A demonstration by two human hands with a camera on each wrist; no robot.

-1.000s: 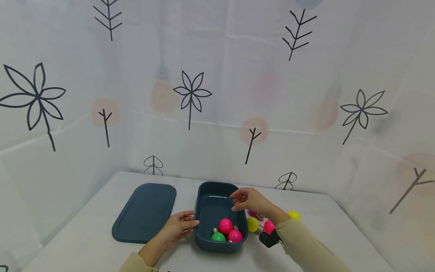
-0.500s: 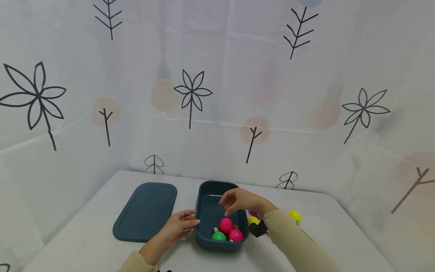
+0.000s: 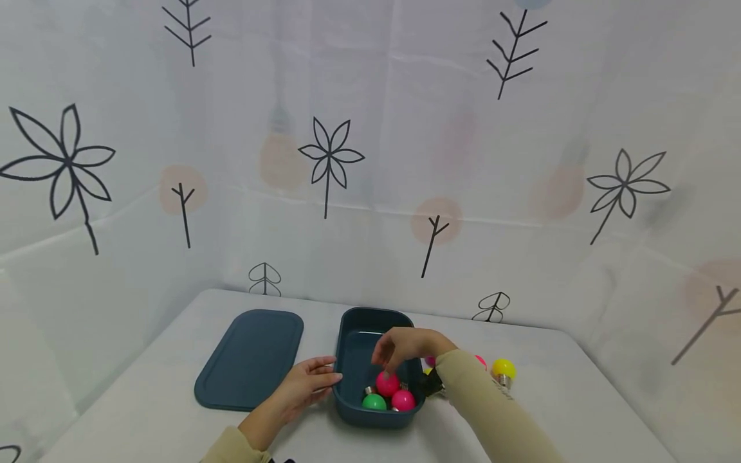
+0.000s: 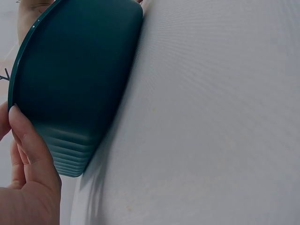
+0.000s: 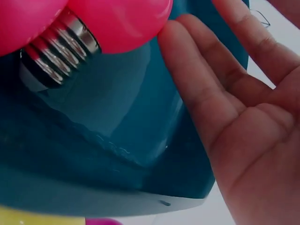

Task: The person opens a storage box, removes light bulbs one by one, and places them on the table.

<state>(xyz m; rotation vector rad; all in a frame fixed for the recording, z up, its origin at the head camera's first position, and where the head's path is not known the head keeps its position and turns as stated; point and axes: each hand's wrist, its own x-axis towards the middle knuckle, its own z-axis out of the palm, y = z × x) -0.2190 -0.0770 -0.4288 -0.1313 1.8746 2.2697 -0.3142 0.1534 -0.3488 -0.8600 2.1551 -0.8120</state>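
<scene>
A dark teal box (image 3: 379, 419) with rounded corners stands on the table. Inside its near end lie a pink light bulb (image 3: 386, 386), a second pink bulb (image 3: 403, 401) and a green bulb (image 3: 374, 402). My left hand (image 3: 302, 389) pinches the box's left rim between thumb and finger, as the left wrist view shows at the rim (image 4: 13, 93). Over the box, my right hand (image 3: 402, 347) reaches down with bent, relaxed fingers. In the right wrist view, one of its fingertips (image 5: 171, 35) touches or nearly touches a pink bulb (image 5: 124, 23), without closing round it.
A flat teal lid (image 3: 249, 360) lies left of the box. To the right, a yellow bulb (image 3: 503, 369), a pink bulb (image 3: 480, 362) and a magenta bulb (image 3: 430, 361) lie on the white table (image 3: 556, 386), partly behind the right sleeve (image 3: 486, 402). A patterned white cloth (image 3: 370, 257) hangs behind.
My right hand has moved left from the box's right rim, then down to the pink bulb inside. My left hand stays at the left rim; the bulbs in the box keep their places.
</scene>
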